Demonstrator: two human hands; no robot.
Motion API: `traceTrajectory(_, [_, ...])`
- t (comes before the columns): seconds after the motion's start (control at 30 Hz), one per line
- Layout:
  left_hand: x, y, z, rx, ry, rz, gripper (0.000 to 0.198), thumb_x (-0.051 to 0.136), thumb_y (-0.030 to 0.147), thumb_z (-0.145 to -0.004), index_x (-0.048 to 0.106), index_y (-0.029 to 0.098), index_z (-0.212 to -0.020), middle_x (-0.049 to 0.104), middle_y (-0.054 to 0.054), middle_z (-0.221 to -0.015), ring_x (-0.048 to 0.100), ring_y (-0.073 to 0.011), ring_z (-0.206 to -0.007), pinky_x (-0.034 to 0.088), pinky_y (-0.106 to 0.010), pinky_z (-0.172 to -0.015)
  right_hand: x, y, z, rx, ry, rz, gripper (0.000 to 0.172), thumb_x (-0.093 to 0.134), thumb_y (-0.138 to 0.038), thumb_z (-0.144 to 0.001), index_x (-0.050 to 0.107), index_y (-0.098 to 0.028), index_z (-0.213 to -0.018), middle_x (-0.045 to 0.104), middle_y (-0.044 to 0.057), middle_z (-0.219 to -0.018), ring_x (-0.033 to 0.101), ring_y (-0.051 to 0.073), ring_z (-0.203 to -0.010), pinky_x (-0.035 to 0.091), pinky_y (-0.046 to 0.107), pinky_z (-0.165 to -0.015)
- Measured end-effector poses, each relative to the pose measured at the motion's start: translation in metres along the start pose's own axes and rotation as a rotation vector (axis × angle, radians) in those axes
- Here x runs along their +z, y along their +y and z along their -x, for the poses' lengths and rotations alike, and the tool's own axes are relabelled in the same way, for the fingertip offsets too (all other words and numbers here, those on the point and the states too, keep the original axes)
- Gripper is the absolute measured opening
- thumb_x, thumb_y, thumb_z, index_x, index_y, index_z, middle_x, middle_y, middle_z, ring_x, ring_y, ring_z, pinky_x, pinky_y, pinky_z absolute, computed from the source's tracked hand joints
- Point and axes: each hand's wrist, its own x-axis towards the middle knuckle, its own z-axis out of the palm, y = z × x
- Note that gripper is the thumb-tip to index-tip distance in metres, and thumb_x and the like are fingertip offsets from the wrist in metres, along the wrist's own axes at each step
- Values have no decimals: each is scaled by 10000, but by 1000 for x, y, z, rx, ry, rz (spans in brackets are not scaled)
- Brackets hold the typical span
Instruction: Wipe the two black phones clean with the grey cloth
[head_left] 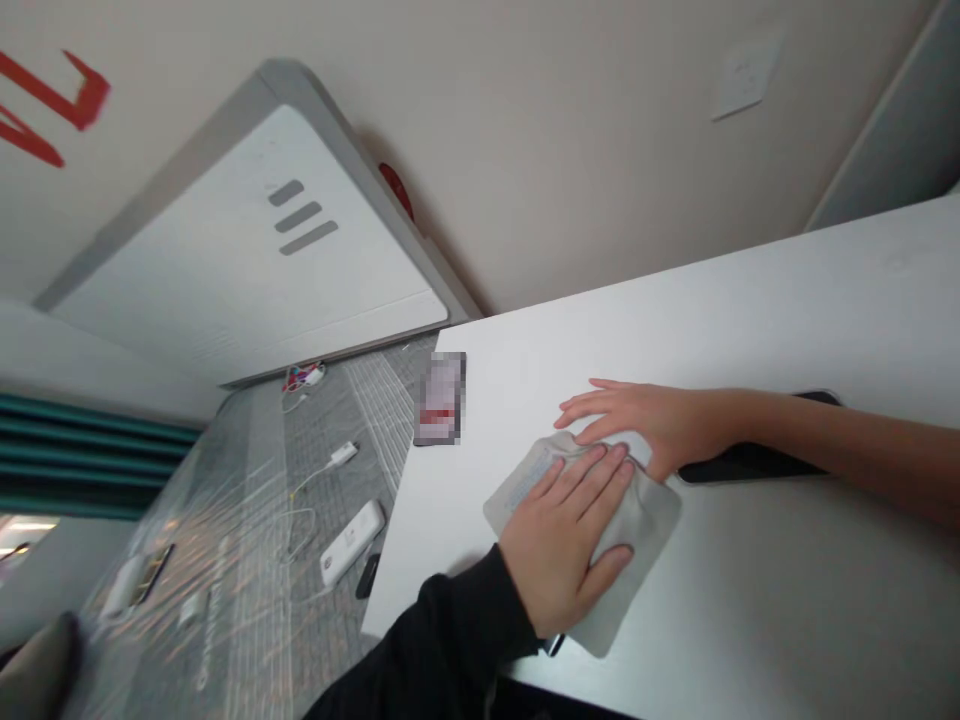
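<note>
My left hand [570,545] lies open, flat on the grey cloth [651,515] near the table's [750,300] left edge. My right hand [637,422], also open, touches its far side. The cloth looks smoothed but not yet folded.

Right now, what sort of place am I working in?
Likely an office or workroom: a white table against a plain wall with a wall plate, and beside it a grey gridded mat with a power bank and charger cables. Left hand and right hand lie flat on a cloth.
</note>
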Motion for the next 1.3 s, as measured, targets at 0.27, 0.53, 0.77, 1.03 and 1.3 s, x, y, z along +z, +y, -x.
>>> traceTrajectory(0.27, [1, -3, 0, -2, 24, 46, 848, 513, 460, -1086, 76, 184, -1758, 147, -55, -1843, 162, -263, -1707, 223, -491, -1375, -2, 0, 4, 10, -24, -38, 756, 848, -289, -759, 661, -268, -1491, 510, 139, -1695, 366, 383, -1630, 91, 696, -1346])
traceTrajectory(0.53, [0, 0, 7, -27, 29, 4, 851, 522, 443, -1081, 82, 175, -1758, 144, -48, -1841, 166, -265, -1706, 238, -477, -1364, 0, 2, 2, 12, 27, -68, 743, 887, -321, -737, 689, -271, -1452, 560, 137, -1653, 426, 395, -1595, 120, 688, -1345])
traceTrajectory(0.77, [2, -5, -12, -91, 70, -153, 812, 467, 521, -1121, 40, 262, -1762, 163, 27, -1833, 126, -295, -1710, 104, -569, -1374, 2, 3, -2, 6, 48, -80, 762, 824, -250, -773, 641, -230, -1512, 556, 164, -1651, 434, 354, -1597, 144, 644, -1359])
traceTrajectory(1.03, [27, -19, 27, 82, 277, -461, 869, 390, 706, -1094, 236, 148, -1741, 384, -68, -1769, 343, -281, -1629, 353, -386, -1240, 2, 2, -6, -7, 51, -69, 817, 983, -515, -630, 742, -294, -1379, 615, 131, -1594, 484, 398, -1553, 181, 681, -1340])
traceTrajectory(1.3, [8, -2, -1, -66, 215, -327, 834, 451, 663, -1075, 191, 258, -1756, 131, -53, -1839, 221, -322, -1691, 304, -491, -1298, 2, 1, 0, 34, 35, -112, 778, 907, -340, -735, 682, -255, -1475, 577, 169, -1630, 442, 411, -1583, 141, 705, -1340])
